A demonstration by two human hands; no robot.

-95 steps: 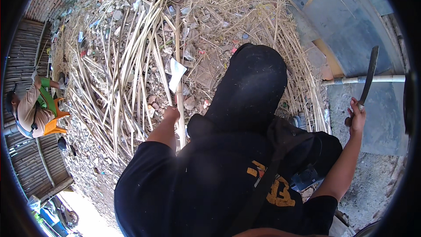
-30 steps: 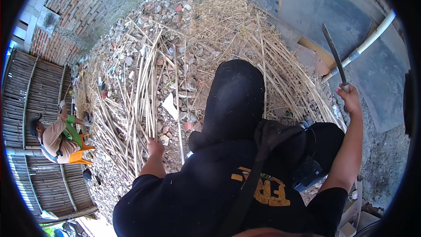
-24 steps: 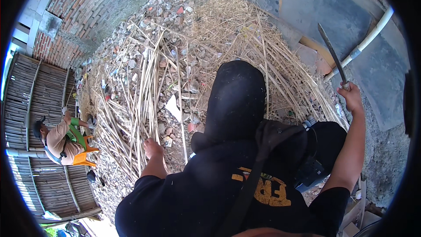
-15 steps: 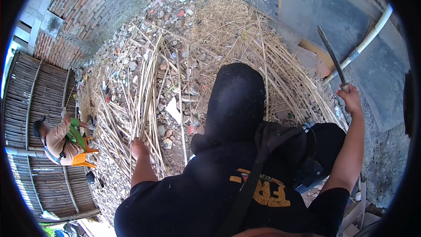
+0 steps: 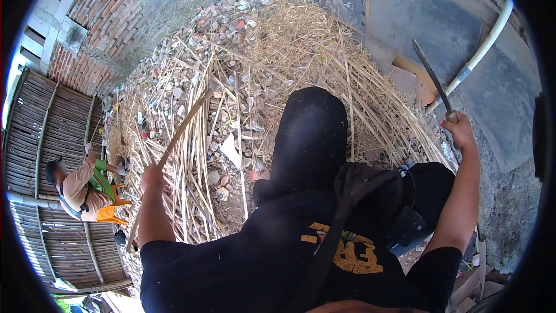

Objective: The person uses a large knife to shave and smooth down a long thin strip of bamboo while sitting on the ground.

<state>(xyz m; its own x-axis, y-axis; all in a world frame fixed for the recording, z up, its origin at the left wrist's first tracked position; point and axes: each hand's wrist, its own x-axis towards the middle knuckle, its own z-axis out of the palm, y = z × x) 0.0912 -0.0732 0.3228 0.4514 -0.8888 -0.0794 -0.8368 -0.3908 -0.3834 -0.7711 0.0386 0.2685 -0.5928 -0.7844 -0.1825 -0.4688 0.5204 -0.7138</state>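
Observation:
My left hand (image 5: pixel 152 178) is closed around a long, flat bamboo strip (image 5: pixel 186 119), raised at a slant above the ground. One end points away from me; the other passes back beside my forearm. Beneath it lies a loose heap of thin, pale bamboo strips (image 5: pixel 194 159) on the rubble. Out to the right, my right hand (image 5: pixel 461 132) grips the handle of a machete (image 5: pixel 432 74), its dark blade angled up and away to the left. The blade touches nothing. My dark-clothed legs (image 5: pixel 315 139) take up the middle of the view.
More bamboo strips (image 5: pixel 382 101) and dry shavings (image 5: pixel 295 29) cover the ground ahead. A white pipe (image 5: pixel 483 49) leans by grey panels (image 5: pixel 425 14) at the right. Far left, another person (image 5: pixel 87 188) sits on an orange chair (image 5: pixel 110 214) near a bamboo wall (image 5: pixel 40 122).
My left hand has moved left, and the bamboo strip now stands out above the heap in its grasp. The machete in my right hand has shifted slightly left and down.

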